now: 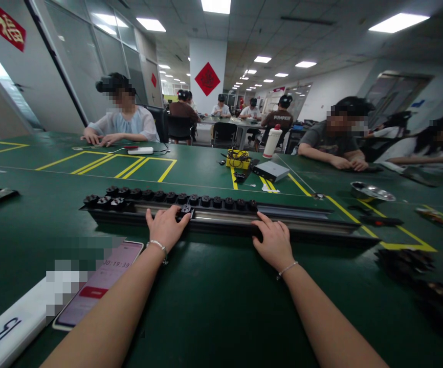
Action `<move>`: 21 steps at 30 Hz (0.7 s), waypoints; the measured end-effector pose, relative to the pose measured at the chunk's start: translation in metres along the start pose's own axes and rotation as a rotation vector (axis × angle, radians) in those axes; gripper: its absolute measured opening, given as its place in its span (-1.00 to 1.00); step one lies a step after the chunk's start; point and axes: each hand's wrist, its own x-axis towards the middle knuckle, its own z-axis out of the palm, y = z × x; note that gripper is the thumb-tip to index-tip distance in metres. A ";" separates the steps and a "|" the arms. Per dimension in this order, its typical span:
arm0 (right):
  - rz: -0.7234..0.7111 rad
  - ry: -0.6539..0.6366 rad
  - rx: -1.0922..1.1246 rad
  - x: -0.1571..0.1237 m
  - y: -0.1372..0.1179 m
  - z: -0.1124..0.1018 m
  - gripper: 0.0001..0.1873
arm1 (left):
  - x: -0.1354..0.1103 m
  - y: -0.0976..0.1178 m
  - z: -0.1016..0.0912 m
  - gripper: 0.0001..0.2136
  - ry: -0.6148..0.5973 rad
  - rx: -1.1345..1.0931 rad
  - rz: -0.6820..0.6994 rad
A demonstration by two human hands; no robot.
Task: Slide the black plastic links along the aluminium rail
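Across the table in front of me lies a long black metal track rail (221, 220) with an open channel. My left hand (165, 225) pinches a small black socket-like block (186, 209) between thumb and fingers, at the rail's channel. Farther right, my right hand (273, 237) grips the rail's near edge, index finger over its top. Behind the near channel, a row of similar black blocks (194, 200) sits along a second rail (298, 211). A few more blocks (104, 202) stand at the left end of the near rail.
A phone (102, 286) and a white box (18, 319) lie at the near left. Dark round parts (405, 260) and a metal bowl (372, 191) are to the right. Beyond are a grey box (270, 170), a yellow holder with cables (238, 158), a bottle (272, 141) and seated people.
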 end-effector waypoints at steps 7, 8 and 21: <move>0.008 -0.012 0.010 0.000 0.000 -0.001 -0.67 | 0.001 -0.001 0.001 -0.55 0.009 -0.009 0.001; 0.009 -0.012 0.010 0.000 0.000 -0.001 -0.68 | 0.001 -0.002 0.001 -0.55 0.009 -0.013 0.003; 0.006 0.001 0.006 0.000 0.000 0.000 -0.67 | 0.001 -0.001 0.000 -0.57 -0.010 -0.048 -0.015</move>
